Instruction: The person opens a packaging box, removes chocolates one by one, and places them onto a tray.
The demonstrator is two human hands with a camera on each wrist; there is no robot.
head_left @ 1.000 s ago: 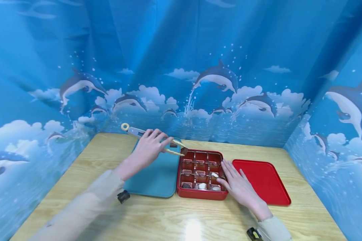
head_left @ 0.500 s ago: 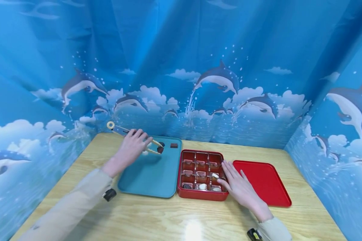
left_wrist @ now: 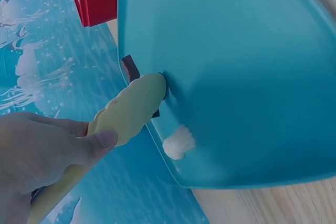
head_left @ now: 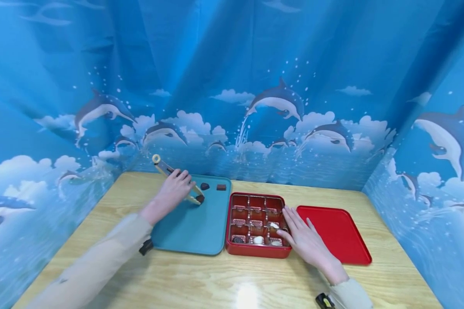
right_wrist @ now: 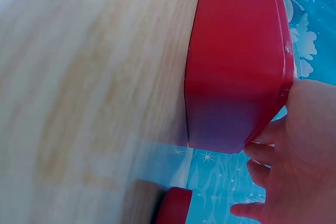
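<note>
My left hand (head_left: 174,189) grips a pair of tongs (left_wrist: 128,109) with pale tips and a ring at the handle's end. At the tips is a dark chocolate (head_left: 199,198), low over the teal tray (head_left: 189,231); in the left wrist view the near tip mostly hides it. Behind it on the tray lie a dark chocolate (head_left: 205,186) and a rectangular brown chocolate (head_left: 221,187). A white shell-shaped chocolate (left_wrist: 179,142) also lies there. My right hand (head_left: 307,240), fingers extended, rests along the right rim of the red box (head_left: 257,250).
Clear dividers split the box into small compartments. A dark chocolate (head_left: 238,239) and several white ones, including one white chocolate (head_left: 258,240), sit in the front and right ones. A flat red lid (head_left: 338,234) lies right of the box. A dolphin-print curtain (head_left: 232,107) stands behind the table.
The left hand has carried the tongs and the chocolate from the box's back left corner leftward over the tray, then lowered them. The right hand has stayed at the box's rim.
</note>
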